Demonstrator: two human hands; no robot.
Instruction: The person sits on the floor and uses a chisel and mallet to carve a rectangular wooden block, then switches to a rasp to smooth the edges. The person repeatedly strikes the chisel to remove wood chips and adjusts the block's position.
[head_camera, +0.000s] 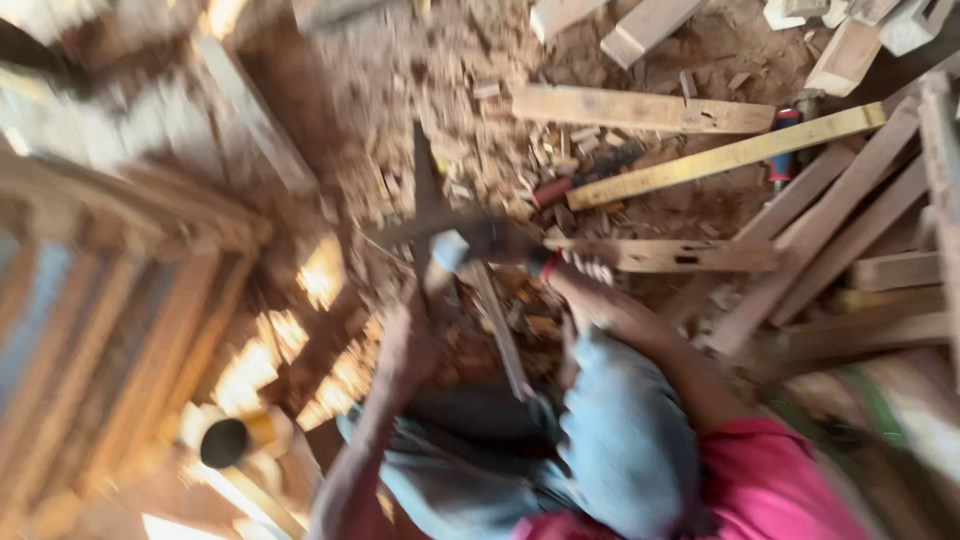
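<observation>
My right hand (505, 243) has its grip closed on a hammer (450, 250), my left hand (408, 345) rests beside a wooden strip (500, 330), grip unclear

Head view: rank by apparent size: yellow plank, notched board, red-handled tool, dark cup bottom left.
1. Yellow plank, longest.
2. Notched board, shorter but wider; close to the plank, and it lies a bit farther off.
3. Red-handled tool.
4. Dark cup, smallest, though blur and nearness to the camera make 3 versus 4 unsure.
</observation>
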